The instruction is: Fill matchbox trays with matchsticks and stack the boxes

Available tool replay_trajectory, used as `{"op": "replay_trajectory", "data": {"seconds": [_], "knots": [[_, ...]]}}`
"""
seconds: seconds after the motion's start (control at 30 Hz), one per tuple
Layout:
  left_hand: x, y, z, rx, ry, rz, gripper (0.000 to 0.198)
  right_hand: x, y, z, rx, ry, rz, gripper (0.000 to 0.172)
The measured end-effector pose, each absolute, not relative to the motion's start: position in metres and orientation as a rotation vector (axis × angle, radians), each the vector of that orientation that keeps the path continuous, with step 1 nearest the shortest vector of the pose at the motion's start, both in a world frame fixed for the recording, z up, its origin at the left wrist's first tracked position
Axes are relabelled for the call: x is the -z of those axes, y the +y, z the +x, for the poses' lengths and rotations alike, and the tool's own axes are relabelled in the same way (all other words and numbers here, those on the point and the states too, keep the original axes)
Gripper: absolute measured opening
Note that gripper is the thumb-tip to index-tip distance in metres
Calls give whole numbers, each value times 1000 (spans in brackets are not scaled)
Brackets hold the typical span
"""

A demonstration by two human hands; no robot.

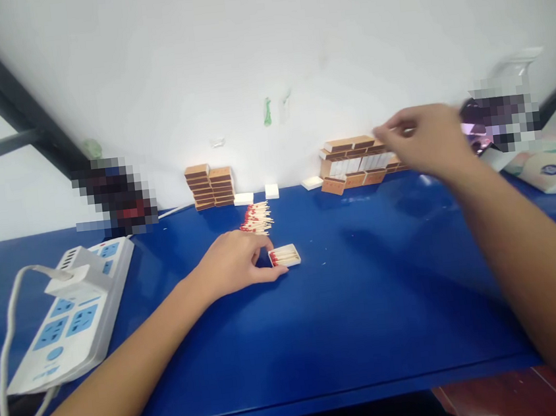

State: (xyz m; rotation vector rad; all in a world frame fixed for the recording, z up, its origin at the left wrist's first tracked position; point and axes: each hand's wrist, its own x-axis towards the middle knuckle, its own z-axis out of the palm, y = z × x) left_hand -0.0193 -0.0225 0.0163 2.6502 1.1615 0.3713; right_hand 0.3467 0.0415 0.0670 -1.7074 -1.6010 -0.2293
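Your two forearms come in over the near edge of the blue table (367, 304), the closest things in view. At your left hand (234, 262), thumb and forefinger pinch the left end of a small white tray of matches (287, 256). It lies flat on the table near the middle, with the red heads at its left end. Your other fingers are curled in toward the palm.

Just beyond that hand lies a loose pile of matches (258, 218). Farther back, against the wall, stands a stack of matchboxes (210, 186), with three small white trays (244, 198) to its right.

Your right hand (424, 139) is stretched to the far right, fingertips bunched together at the top row of a wider stack of boxes (353, 164). Whether they grip a box or only touch it does not show.

A white power strip (70, 309) sits at the near left, and a tissue pack (552, 169) lies at the far right.
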Motion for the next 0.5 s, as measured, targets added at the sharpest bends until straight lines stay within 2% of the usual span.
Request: {"op": "replay_trajectory", "data": {"seconds": [0.13,0.37,0.5], "knots": [[-14,-21,-20,-481,1156,2672,36,-50,59,412,101,-1153,-2057,15],[-13,-21,-21,-628,1124,2756,32,-10,87,437,-4,-1147,-2222,29],[-14,-22,-21,-639,1104,2803,32,5,103,446,43,-1213,-2221,16]]}}
